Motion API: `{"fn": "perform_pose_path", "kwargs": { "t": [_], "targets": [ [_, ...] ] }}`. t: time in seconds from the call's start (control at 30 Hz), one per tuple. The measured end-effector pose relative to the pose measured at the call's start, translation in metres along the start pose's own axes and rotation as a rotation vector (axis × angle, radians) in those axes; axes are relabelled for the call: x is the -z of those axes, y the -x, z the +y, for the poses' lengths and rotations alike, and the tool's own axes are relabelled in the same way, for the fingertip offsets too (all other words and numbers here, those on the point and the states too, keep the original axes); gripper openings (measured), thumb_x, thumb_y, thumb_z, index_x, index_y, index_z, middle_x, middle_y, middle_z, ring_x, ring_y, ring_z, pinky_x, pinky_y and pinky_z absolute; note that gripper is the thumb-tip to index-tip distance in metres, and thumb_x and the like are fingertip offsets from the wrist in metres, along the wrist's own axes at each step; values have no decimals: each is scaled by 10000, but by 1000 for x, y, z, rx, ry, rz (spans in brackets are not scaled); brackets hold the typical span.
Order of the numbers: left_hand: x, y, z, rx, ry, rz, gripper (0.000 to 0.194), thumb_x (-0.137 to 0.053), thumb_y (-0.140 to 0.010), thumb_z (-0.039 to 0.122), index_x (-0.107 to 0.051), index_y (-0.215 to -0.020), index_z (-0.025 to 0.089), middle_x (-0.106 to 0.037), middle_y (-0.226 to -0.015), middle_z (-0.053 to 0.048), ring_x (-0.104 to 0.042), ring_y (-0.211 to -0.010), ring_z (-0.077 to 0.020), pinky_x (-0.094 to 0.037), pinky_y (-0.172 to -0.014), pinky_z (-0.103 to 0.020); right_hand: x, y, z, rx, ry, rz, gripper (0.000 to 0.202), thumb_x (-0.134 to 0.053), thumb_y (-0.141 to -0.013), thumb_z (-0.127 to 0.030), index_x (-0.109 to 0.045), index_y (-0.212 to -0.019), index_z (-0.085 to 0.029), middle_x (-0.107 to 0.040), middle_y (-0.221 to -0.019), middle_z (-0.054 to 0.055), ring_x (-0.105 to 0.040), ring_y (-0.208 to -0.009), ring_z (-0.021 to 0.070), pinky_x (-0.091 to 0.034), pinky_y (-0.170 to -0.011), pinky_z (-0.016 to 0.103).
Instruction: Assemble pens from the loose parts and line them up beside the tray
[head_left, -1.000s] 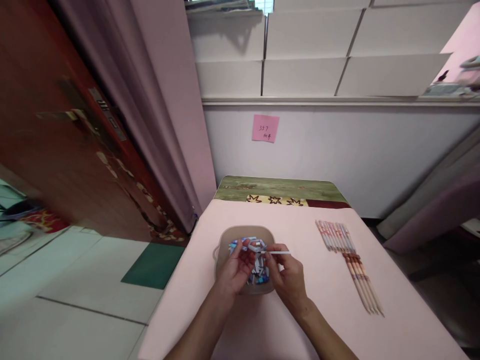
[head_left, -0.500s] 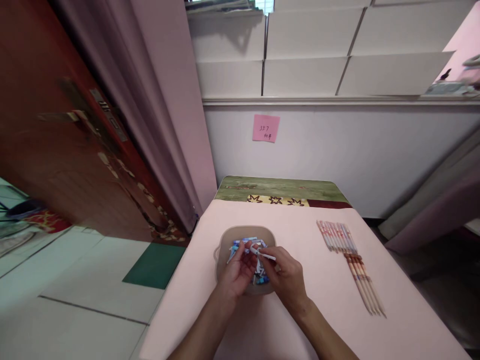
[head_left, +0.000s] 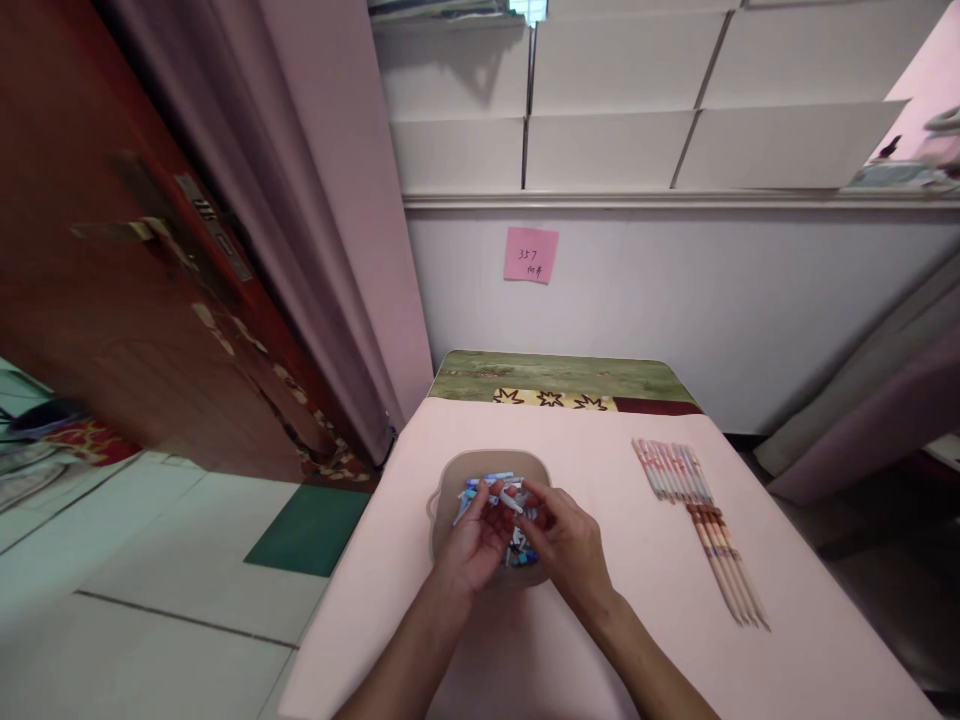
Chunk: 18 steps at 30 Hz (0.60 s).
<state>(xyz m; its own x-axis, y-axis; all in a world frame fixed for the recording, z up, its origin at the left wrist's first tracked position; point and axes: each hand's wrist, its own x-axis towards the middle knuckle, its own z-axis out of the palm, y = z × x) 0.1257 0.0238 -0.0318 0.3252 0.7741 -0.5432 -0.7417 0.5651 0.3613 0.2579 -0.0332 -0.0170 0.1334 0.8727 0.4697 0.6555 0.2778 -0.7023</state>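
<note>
Blue and white pieces (head_left: 491,480) fill a beige basin (head_left: 531,466) on plain pale-pink cloth (head_left: 600,460).

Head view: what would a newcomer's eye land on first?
Probably the left hand and right hand, fingertips meeting at a small pale piece over the beige tub of blue and white bits. Next, the neat pinkish row and tan, pointed sticks on the table's right side. Then the pink note on the wall ahead.
</note>
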Motion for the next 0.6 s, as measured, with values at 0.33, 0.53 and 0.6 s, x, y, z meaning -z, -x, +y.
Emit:
{"fn": "perform_pose_path", "kwargs": {
  "t": [0.33, 0.53, 0.6],
  "targets": [
    [-2, 3, -7, 21, -23, -41, 167, -621, -842, 253, -666, -859, 93, -716, -819, -95, -677, -696, -159, -546, -620, -247, -5, 0, 4, -15, -92, -3, 232, -625, -828, -251, -678, -1054, -258, -657, -844, 14, -593, -638, 119, -483, -626, 223],
    [-7, 12, -4, 67, -87, 4, 200, -627, -838, 279, -664, -929, 105, -717, -842, -115, -693, -748, -185, -566, -684, -284, 6, -9, 6, -157, -294, 119, 176, -598, -851, -339, -670, -947, -211, -671, -832, 42, -616, -709, 157, -507, -660, 258],
    [-7, 13, -2, 62, -108, 45, 210, -626, -838, 286, -658, -940, 105, -718, -860, -127, -697, -762, -193, -570, -690, -291, 10, -13, 9, -261, -442, 145, 213, -591, -853, -388, -629, -935, -194, -647, -741, 21, -604, -652, 151, -506, -613, 253]
  ]
}}
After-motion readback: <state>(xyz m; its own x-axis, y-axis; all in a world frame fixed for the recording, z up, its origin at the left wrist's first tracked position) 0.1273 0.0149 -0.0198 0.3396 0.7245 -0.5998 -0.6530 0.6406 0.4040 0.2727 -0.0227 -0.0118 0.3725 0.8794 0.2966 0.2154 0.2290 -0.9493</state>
